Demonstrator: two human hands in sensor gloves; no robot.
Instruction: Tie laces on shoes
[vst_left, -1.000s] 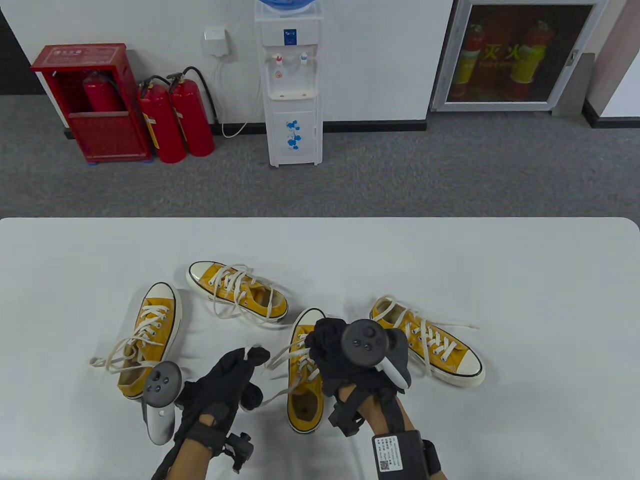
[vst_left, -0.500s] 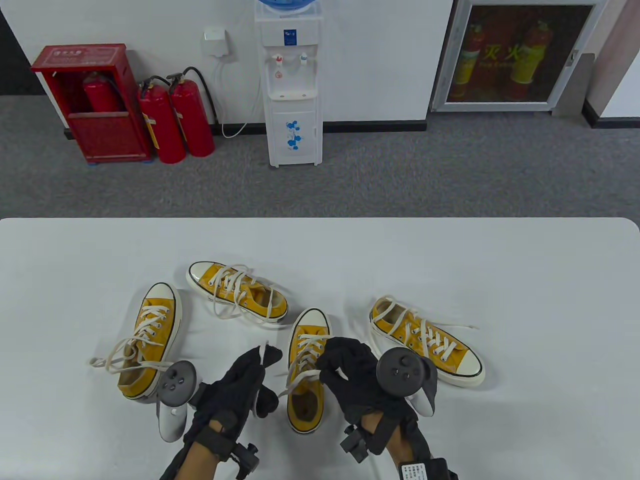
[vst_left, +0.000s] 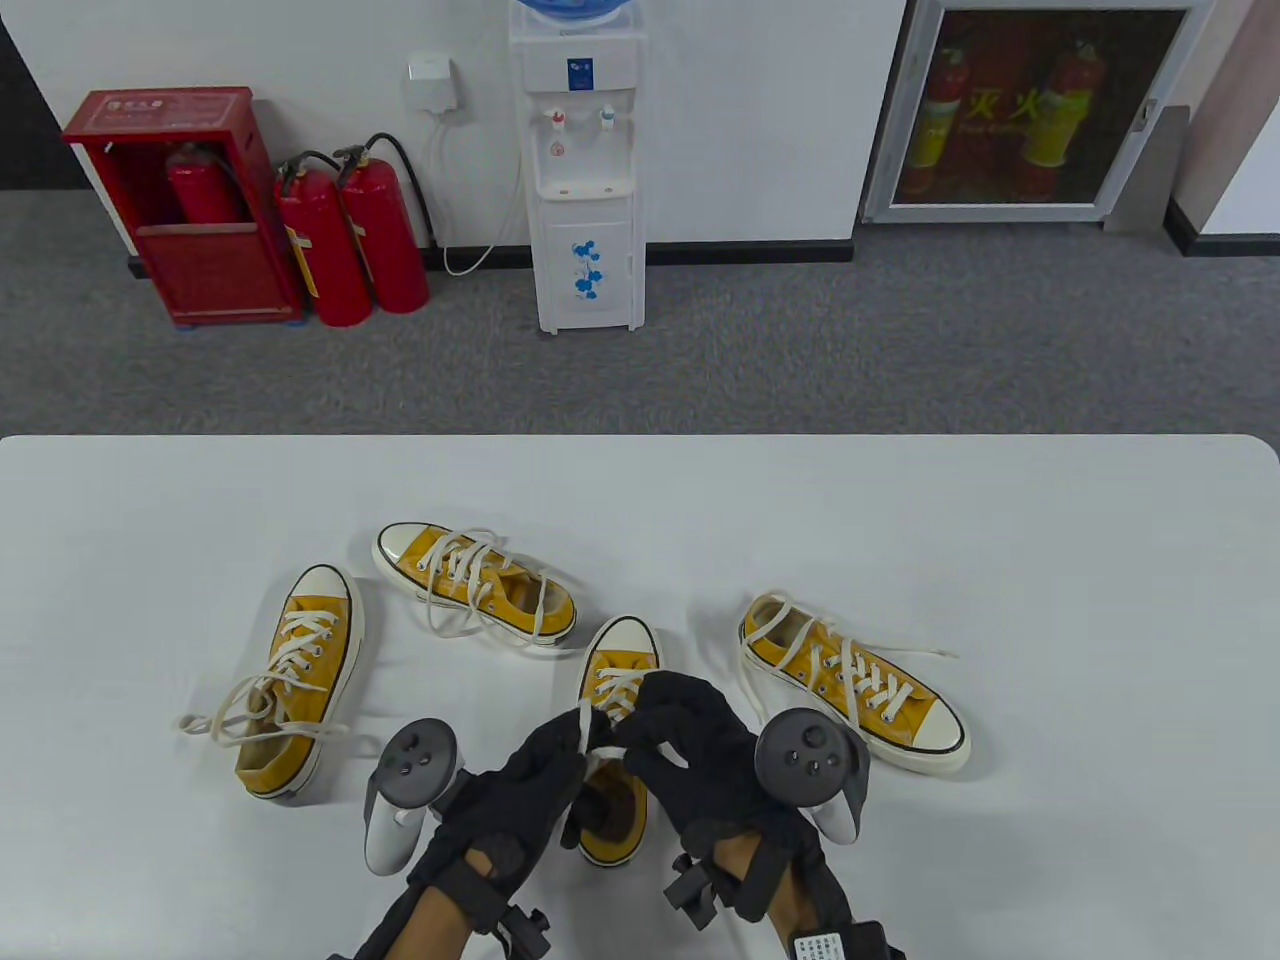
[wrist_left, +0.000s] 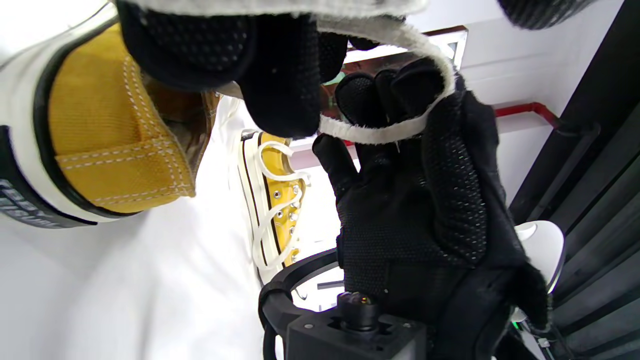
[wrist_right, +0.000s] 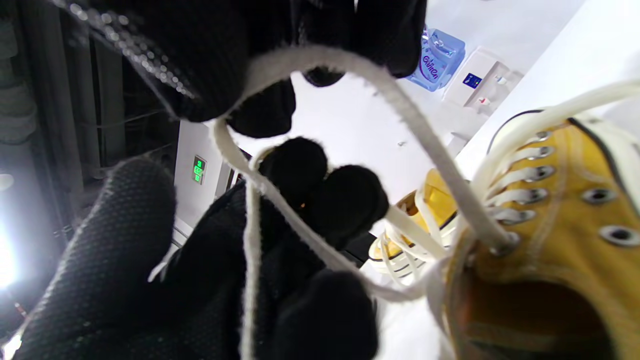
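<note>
White cotton lace (vst_left: 600, 745) is the whole business here: both ends rise from the top eyelets of the yellow shoe (vst_left: 618, 668) that lies nearest the person, toe pointing away, on the worktop (vst_left: 1050, 560). The left hand (vst_left: 520, 800) pinches one end between curled fingertips, and the right hand (vst_left: 690, 760) has its fingers curled round the other, so each grip is closed on lace, the two hands nearly touching just above the shoe's opening. In the right wrist view the lace forms an open loop with a strand crossing beneath it (which end passes over which I cannot tell). To do this step well, I judge the crossing should be kept low, close to the eyelets, with even tension on both ends. Pulling hard on one side would likely drag the light shoe toward the three other yellow shoes (vst_left: 480, 582) lying unlaced nearby.
</note>
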